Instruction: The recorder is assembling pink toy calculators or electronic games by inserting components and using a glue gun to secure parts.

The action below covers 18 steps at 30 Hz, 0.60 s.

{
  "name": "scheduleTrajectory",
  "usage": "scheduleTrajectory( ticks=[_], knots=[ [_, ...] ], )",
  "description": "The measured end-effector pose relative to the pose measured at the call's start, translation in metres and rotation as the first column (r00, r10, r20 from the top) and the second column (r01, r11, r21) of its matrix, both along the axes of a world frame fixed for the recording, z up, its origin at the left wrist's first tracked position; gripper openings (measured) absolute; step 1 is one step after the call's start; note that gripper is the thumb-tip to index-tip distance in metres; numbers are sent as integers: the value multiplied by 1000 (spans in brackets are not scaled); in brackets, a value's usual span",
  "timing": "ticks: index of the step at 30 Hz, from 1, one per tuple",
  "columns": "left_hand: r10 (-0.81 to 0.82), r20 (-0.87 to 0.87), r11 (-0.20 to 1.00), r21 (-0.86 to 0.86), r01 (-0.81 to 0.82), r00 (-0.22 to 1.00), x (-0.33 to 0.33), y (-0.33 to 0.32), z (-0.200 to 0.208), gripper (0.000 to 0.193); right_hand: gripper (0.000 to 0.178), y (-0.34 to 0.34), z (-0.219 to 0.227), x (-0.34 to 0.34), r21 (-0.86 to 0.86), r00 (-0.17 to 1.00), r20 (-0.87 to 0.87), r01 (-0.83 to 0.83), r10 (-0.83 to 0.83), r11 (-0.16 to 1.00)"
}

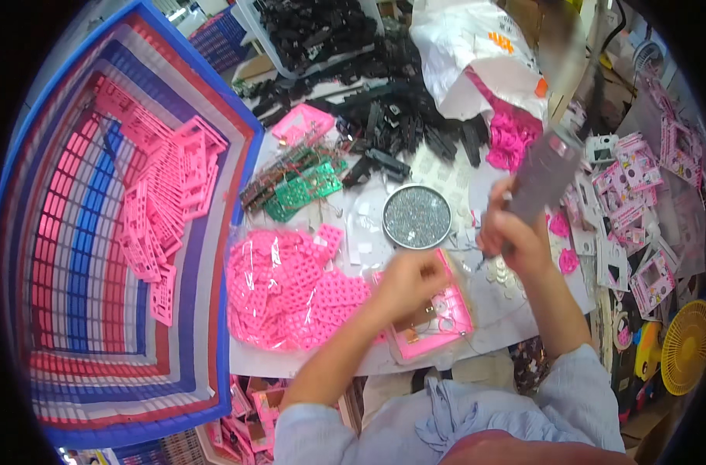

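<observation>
My right hand (pixel 516 236) grips a grey electric screwdriver (pixel 545 174), tilted, with its bit end low beside the screw dish. A dark cord rises from its top. My left hand (pixel 409 285) is closed, fingertips pressed together, over a pink plastic casing (pixel 455 316); anything between them is too small to make out. The casing lies open side up at the table's front, with thin wires and small parts inside. Just beyond it stands a round dish (pixel 387 226) full of small metal screws.
At left stands a large blue-rimmed striped basket (pixel 248 147) holding pink panels (pixel 163 209). A bag of pink perforated parts (pixel 279 287), green circuit boards (pixel 306 190) and black plastic parts (pixel 396 116) lie around the table. Printed panels (pixel 628 178) and a yellow fan (pixel 688 345) are at right.
</observation>
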<state>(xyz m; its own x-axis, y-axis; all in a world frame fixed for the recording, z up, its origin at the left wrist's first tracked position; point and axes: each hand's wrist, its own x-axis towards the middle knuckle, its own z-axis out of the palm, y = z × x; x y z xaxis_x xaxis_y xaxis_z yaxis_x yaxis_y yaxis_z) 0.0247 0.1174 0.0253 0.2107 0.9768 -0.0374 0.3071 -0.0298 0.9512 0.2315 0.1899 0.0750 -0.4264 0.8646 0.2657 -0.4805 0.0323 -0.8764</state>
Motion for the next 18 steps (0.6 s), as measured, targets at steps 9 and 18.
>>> scheduleTrajectory(
  ticks=[9, 18],
  knots=[
    [93, -252, 802, 592, 78, 963, 21, -87, -15, 16, 34, -86, 0, -8, 75, 917, -235, -313, 322, 947],
    [178, -282, 733, 677, 64, 943, 12, -86, -20, 23, 35, -83, 4, -22, 126, 933, -186, -289, 308, 949]
  ],
)
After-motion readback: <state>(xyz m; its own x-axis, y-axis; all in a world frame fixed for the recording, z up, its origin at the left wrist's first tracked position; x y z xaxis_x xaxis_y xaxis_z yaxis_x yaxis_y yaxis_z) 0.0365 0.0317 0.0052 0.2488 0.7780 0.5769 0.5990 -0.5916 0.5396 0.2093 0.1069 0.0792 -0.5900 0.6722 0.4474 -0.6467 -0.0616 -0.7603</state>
